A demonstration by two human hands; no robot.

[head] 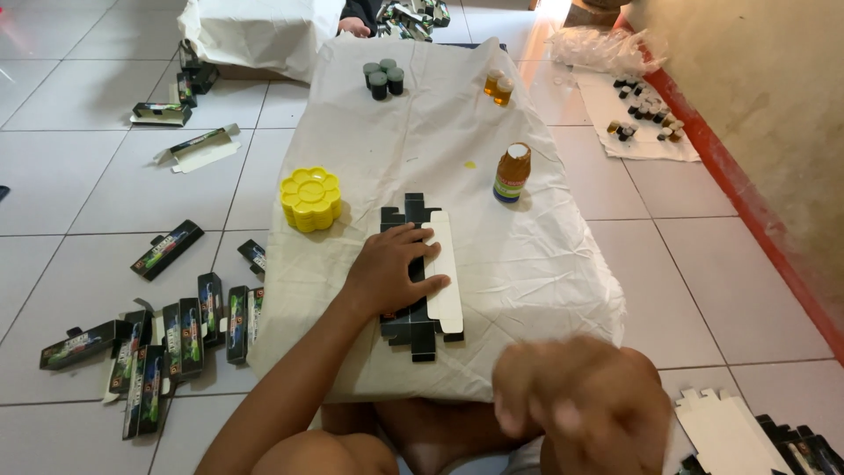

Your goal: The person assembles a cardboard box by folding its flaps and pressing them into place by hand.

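Note:
My left hand [393,269] lies flat with spread fingers on an unfolded carton blank [445,264], black outside with a white flap, on the cloth-covered low table [545,273]. My right hand [576,400] is blurred near the table's front edge, close to the camera; whether its fingers hold anything cannot be made out. A yellow flower-shaped dish [310,199] stands just left of the blank. An amber bottle with a white cap [512,173] stands upright behind it to the right.
Several dark-capped small bottles [383,77] and two amber ones [498,87] stand at the table's far end. Folded black cartons [171,339] lie on the tiled floor at left, flat blanks [730,431] at lower right. More small bottles [646,114] sit on a sheet by the wall.

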